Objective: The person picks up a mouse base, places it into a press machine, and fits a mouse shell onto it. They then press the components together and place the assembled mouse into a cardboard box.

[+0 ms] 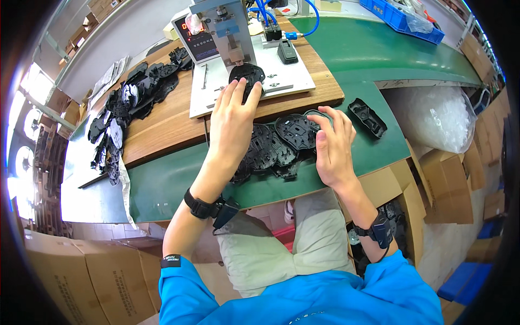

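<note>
Left hand (233,122), fingers slightly apart, touches a black shell (251,70).
I see the right hand (334,143) half-curled, thumb apart, black covers (294,132) at its left.

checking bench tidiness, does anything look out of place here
A pale strip trails from the left heap of black parts to the green table's front edge, looking like a stray scrap.

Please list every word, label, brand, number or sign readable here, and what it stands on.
I give places only, without copying any wording:
Display screen: red digits, partly covered; smaller markings unclear.
Black tag on the left sleeve: small pale lettering.
Cardboard boxes at lower left: dark print, too small.
Blue bin: pale characters, too small.
</note>
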`<state>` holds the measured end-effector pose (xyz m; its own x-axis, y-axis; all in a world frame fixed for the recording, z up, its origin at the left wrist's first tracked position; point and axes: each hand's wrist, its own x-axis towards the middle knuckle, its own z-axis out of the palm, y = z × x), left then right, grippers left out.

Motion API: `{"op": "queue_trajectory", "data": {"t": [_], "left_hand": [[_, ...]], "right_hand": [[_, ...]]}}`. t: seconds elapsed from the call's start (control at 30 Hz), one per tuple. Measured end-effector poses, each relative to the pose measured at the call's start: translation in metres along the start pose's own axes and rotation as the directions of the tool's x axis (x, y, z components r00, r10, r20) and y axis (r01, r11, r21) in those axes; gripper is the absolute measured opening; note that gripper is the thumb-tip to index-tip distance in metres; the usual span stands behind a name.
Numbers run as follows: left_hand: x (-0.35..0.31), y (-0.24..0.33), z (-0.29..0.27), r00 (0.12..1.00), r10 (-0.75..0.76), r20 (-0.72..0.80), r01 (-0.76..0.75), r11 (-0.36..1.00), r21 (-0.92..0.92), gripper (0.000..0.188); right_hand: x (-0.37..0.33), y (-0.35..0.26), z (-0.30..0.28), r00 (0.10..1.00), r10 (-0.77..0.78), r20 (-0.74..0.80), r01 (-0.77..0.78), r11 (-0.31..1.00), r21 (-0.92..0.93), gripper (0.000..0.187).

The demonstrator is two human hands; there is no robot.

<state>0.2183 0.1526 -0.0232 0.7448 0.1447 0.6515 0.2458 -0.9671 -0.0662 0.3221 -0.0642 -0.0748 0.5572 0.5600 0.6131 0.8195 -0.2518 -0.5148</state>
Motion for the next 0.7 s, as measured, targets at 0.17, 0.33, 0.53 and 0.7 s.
{"op": "queue_trajectory", "data": {"t": [0.17,0.33,0.53,0.7], "left_hand": [[0.004,0.002,-0.002,0.999,-0.012,0.031,0.012,1.0,-0.006,0.051],[0.006,-0.005,-0.005,0.999,0.039,0.004,-0.039,0.998,-0.05,0.045],[0.002,-0.004,-0.009,0.999,0.044,0.022,-0.043,0.998,-0.041,0.047],[0.006,-0.01,-0.009,1.0,-0.019,0.02,0.021,0.991,-0.129,0.048]], "right_hand": [[-0.001,0.0,-0.001,1.0,0.01,0.003,-0.01,1.0,-0.005,0.048],[-0.001,-0.002,-0.001,1.0,-0.005,0.01,0.004,1.0,0.004,0.048],[-0.004,0.002,0.0,1.0,-0.004,-0.006,0.004,1.0,-0.001,0.047],[-0.003,-0.001,0.003,1.0,-0.016,0.005,0.016,1.0,-0.01,0.047]]}}
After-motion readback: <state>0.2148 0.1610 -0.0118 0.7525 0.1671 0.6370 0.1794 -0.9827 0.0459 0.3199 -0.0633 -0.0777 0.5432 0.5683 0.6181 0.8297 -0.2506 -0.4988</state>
